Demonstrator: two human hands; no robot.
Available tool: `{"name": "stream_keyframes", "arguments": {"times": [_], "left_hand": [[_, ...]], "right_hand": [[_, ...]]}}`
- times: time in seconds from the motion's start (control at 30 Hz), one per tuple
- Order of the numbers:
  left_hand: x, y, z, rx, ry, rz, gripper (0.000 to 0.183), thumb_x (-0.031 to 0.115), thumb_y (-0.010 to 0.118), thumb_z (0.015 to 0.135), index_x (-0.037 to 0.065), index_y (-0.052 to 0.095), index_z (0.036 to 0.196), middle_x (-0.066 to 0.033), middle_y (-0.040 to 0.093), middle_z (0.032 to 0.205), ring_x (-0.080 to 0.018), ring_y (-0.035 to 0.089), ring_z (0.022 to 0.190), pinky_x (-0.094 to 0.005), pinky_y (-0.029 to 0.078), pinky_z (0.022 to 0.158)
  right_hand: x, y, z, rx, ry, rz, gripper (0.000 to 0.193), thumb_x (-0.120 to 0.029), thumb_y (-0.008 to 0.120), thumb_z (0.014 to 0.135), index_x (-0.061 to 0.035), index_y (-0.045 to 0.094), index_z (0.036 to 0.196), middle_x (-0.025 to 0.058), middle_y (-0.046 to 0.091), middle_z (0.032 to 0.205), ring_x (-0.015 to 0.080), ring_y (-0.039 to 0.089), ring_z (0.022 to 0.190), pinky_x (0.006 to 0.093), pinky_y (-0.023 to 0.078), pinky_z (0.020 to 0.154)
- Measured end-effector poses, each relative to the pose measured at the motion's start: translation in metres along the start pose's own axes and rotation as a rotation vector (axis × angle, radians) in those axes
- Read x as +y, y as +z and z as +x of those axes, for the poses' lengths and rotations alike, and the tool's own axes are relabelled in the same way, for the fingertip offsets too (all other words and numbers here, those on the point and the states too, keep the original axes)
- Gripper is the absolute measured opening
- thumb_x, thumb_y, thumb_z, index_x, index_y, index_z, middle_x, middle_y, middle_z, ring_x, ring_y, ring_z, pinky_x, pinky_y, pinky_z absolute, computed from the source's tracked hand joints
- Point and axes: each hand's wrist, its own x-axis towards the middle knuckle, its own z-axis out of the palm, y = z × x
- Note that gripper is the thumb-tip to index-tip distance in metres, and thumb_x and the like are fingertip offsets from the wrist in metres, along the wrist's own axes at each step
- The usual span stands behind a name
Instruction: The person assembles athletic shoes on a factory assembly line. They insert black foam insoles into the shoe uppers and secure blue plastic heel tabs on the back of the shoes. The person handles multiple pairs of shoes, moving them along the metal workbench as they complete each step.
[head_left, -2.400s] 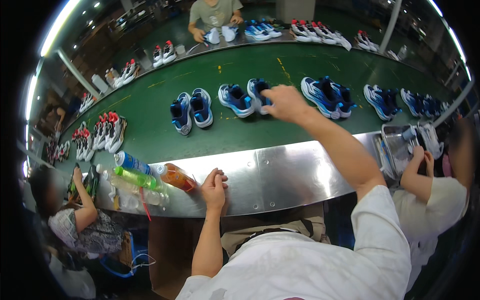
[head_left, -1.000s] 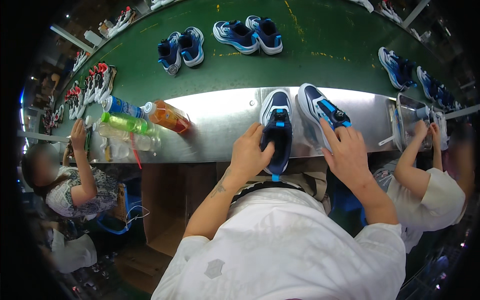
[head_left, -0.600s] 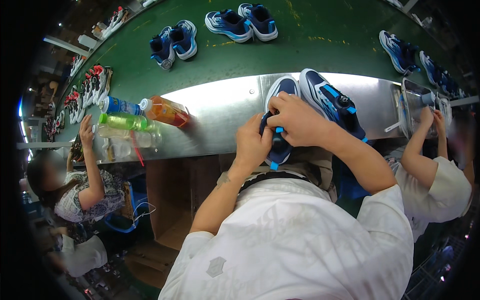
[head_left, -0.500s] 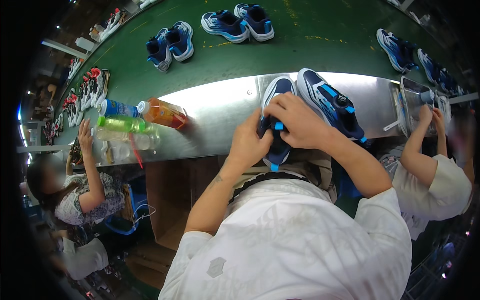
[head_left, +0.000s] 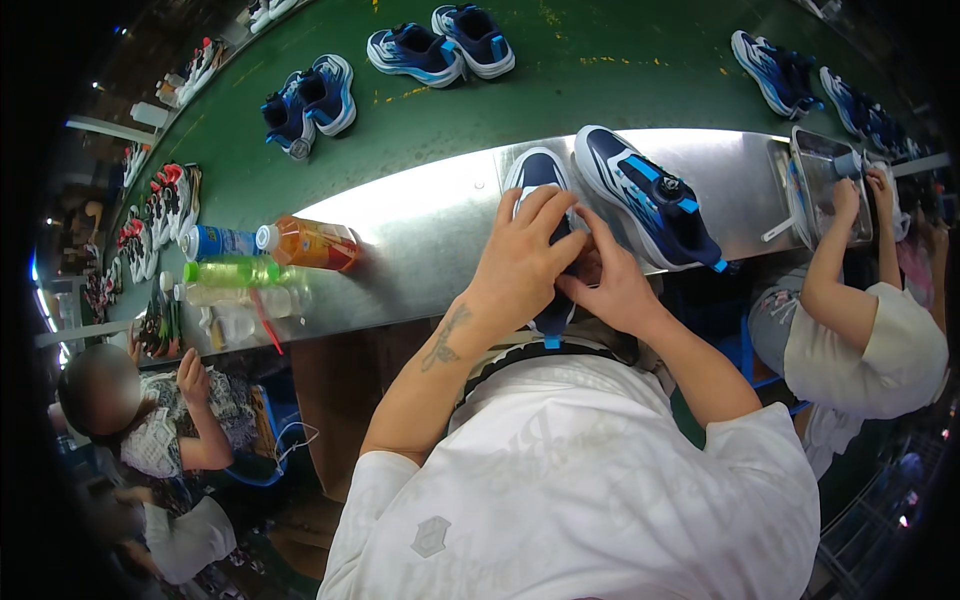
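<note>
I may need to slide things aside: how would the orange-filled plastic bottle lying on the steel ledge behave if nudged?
The orange-filled clear plastic bottle lies on its side on the smooth steel ledge, so it would probably roll. It looks nearly full, so likely fairly heavy.

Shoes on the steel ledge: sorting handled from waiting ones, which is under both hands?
The left blue shoe, covered by both hands; its partner lies untouched beside it.

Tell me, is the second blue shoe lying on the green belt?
No, the second blue shoe lies on the metal table, beside both hands.
</note>
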Motion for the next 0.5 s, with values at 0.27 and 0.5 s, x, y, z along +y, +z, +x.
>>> {"name": "stream_keyframes", "arguments": {"times": [0.27, 0.5], "left_hand": [[0.001, 0.043, -0.041, 0.437, -0.684, -0.51, 0.074, -0.002, 0.083, 0.076, -0.006, 0.055, 0.145, -0.0284, 0.063, 0.136, -0.051, 0.064, 0.118, -0.0457, 0.054, 0.1], [0.003, 0.045, -0.043, 0.37, -0.759, -0.417, 0.045, -0.004, 0.071, 0.08, -0.011, 0.067, 0.124, -0.0262, 0.069, 0.129, -0.0466, 0.071, 0.109, -0.0443, 0.058, 0.091]], "right_hand": [[-0.064, -0.056, 0.024, -0.116, -0.244, -0.343, 0.049, -0.001, 0.058, 0.1, -0.0028, 0.057, 0.149, 0.0169, 0.071, 0.116, 0.0288, 0.072, 0.099, 0.0364, 0.055, 0.089], [-0.093, -0.05, 0.089, -0.568, -0.402, -0.698, 0.027, -0.015, 0.067, 0.102, -0.0025, 0.065, 0.126, 0.0157, 0.069, 0.111, 0.0371, 0.069, 0.108, 0.046, 0.055, 0.09]]}}
